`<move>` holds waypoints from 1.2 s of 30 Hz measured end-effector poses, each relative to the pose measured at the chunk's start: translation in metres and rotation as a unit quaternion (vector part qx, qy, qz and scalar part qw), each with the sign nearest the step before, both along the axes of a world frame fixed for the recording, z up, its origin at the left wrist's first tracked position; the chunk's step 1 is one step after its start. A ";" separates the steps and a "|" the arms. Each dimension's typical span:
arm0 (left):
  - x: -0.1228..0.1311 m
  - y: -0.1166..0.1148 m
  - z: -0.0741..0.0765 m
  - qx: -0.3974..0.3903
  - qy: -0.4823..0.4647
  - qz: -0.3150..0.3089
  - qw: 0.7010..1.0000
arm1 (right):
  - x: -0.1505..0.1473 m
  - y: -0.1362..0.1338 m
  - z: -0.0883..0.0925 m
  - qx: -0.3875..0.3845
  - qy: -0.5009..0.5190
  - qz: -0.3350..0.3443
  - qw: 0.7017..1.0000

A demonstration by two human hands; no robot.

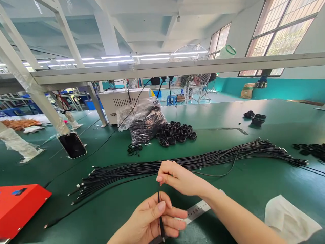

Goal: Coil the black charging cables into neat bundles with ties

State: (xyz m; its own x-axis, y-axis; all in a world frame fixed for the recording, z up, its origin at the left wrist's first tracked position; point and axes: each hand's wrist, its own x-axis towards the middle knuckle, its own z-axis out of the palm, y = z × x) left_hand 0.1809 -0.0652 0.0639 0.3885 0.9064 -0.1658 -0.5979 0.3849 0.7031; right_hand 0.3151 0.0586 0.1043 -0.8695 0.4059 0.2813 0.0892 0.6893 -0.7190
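My left hand (154, 217), at the bottom centre, is closed with thumb and index finger on a thin black cable (160, 222). The piece stands nearly upright across the palm, a metal tip at its lower end. Just above, my right hand (175, 178) is closed in a pinch at the cable's upper end; the fingertips partly hide what they grip. Behind both hands lies a long bundle of black cables (137, 167) with metal plug ends. A steel ruler (199, 210) lies under the right forearm, partly covered by the left fingers.
Coiled black cables (177, 132) lie beside a clear plastic bag (147, 125) of black items. A red machine (20, 210) stands at left, near a phone (72, 145) leaning on a post. White cloth (290, 218) lies at right. A shelf beam (177, 67) crosses above the green table (254, 189).
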 end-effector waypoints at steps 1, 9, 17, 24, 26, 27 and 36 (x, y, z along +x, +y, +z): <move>0.001 -0.001 0.000 0.002 -0.016 -0.028 0.999 | 0.003 0.000 0.002 -0.035 0.014 0.011 0.999; -0.002 -0.005 0.007 0.028 -0.091 -0.166 0.981 | 0.002 -0.003 -0.001 -0.192 0.065 0.073 0.976; -0.001 -0.006 0.010 0.033 -0.045 -0.194 0.979 | 0.002 0.001 -0.005 -0.116 0.031 0.073 0.990; 0.001 -0.004 0.009 0.060 -0.025 -0.117 0.991 | -0.006 -0.012 -0.006 -0.146 0.022 -0.026 0.989; 0.002 -0.004 0.008 0.074 -0.040 -0.085 0.993 | -0.008 -0.015 -0.009 -0.175 0.019 -0.043 0.983; 0.003 -0.005 0.008 0.077 -0.048 -0.069 0.993 | -0.009 -0.016 -0.010 -0.192 0.020 -0.046 0.980; 0.004 -0.005 0.012 0.064 -0.049 0.013 0.997 | -0.017 -0.018 -0.026 -0.219 0.047 -0.083 0.971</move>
State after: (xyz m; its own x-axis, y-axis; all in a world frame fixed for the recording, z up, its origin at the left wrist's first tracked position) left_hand 0.1850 -0.0706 0.0759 0.3737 0.9275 -0.0096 -0.6750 0.2790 0.6831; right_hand 0.2980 0.0411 0.0788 -0.7603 0.6376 0.1242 0.0934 0.2965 -0.9505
